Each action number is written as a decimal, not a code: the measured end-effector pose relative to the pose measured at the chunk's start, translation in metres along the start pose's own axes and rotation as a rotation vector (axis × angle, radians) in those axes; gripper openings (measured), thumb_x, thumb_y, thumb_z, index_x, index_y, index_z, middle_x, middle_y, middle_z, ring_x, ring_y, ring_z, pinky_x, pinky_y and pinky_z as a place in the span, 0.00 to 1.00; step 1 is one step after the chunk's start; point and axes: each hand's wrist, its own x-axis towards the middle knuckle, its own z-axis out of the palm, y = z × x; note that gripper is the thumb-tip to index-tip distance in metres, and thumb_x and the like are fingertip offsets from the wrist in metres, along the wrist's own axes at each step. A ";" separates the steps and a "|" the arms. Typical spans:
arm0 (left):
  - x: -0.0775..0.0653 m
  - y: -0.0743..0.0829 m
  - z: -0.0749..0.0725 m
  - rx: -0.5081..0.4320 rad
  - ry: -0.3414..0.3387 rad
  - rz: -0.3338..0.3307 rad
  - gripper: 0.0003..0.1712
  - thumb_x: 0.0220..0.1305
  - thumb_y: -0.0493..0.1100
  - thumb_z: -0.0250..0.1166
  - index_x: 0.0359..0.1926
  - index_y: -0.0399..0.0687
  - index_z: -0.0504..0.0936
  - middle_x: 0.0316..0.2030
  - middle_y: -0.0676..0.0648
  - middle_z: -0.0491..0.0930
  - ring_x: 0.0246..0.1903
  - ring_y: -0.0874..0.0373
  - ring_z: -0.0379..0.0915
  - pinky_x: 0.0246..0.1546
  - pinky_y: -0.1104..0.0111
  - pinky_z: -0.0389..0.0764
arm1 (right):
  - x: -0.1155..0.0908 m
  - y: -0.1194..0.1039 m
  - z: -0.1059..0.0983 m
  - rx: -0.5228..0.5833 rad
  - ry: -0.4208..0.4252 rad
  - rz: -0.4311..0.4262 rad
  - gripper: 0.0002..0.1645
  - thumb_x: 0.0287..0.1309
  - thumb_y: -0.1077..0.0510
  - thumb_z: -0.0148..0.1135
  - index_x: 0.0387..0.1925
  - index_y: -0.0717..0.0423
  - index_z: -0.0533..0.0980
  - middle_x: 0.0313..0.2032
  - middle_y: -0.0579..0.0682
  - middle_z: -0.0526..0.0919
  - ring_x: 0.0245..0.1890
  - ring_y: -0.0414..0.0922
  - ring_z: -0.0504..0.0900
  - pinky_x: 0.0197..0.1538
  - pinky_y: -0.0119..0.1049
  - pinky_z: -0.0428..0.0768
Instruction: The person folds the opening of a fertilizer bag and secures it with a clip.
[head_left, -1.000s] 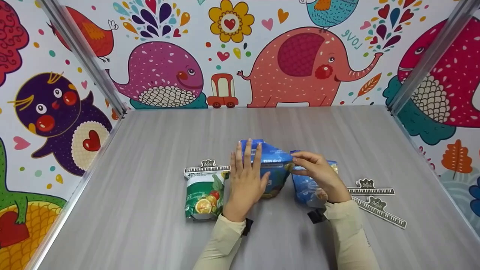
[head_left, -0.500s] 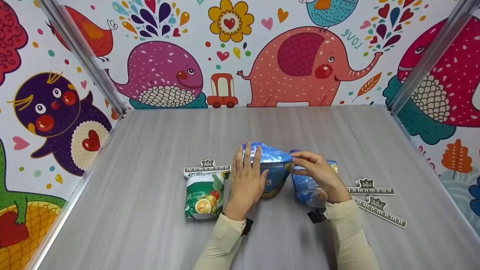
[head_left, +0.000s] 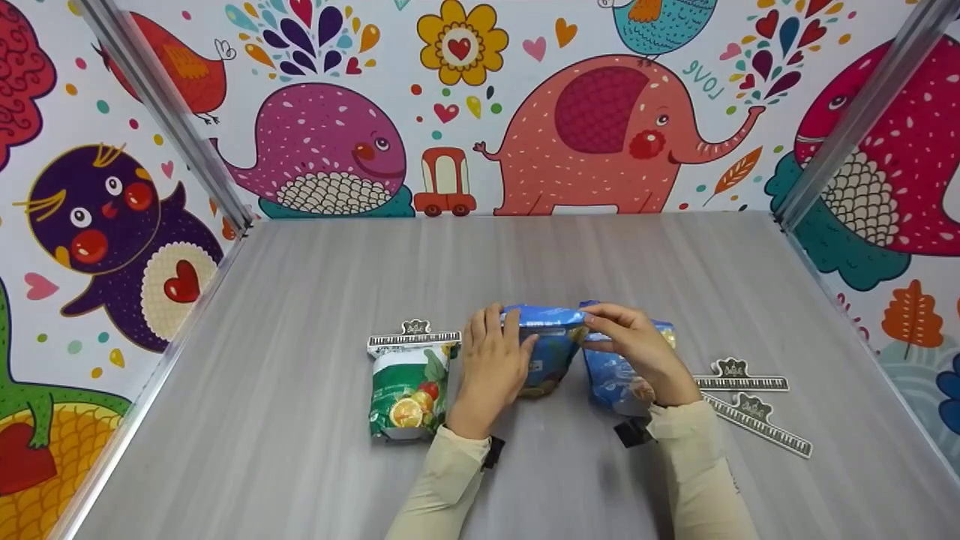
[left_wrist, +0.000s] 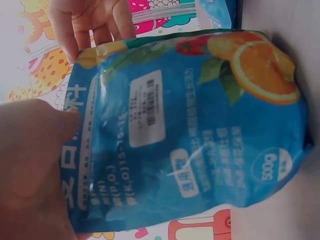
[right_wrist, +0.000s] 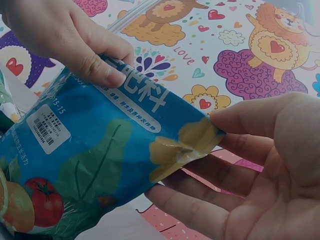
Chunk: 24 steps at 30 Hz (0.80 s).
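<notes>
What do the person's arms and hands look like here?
The left sleeve and right sleeve are pale cream, the right one bearing a dark marking too small to read. A black piece shows at each wrist. The left hand and right hand are ungloved.

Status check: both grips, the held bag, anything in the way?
Left grip holding middle blue bag by its top. Right grip pinching its top corner. Second blue bag close on the right, partly hidden behind right grip; nothing seen blocking.
</notes>
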 end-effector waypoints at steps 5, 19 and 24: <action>0.001 -0.002 0.002 0.015 0.041 0.024 0.21 0.72 0.56 0.58 0.51 0.43 0.73 0.47 0.42 0.69 0.49 0.47 0.61 0.51 0.57 0.66 | 0.000 0.000 0.000 -0.004 0.004 0.019 0.12 0.72 0.62 0.55 0.49 0.64 0.80 0.39 0.47 0.80 0.42 0.41 0.78 0.49 0.40 0.82; 0.003 -0.010 0.007 -0.027 0.118 0.083 0.18 0.74 0.56 0.55 0.38 0.45 0.71 0.34 0.46 0.66 0.35 0.51 0.59 0.36 0.62 0.64 | 0.001 0.002 0.000 -0.012 0.005 0.049 0.11 0.72 0.61 0.55 0.47 0.62 0.81 0.40 0.47 0.81 0.45 0.42 0.81 0.49 0.41 0.82; 0.005 -0.013 0.009 -0.031 0.165 0.100 0.18 0.73 0.54 0.56 0.35 0.45 0.71 0.31 0.46 0.67 0.32 0.51 0.60 0.33 0.62 0.64 | 0.002 0.002 -0.001 0.001 -0.011 0.036 0.11 0.73 0.61 0.54 0.46 0.58 0.82 0.38 0.47 0.82 0.43 0.41 0.81 0.49 0.41 0.82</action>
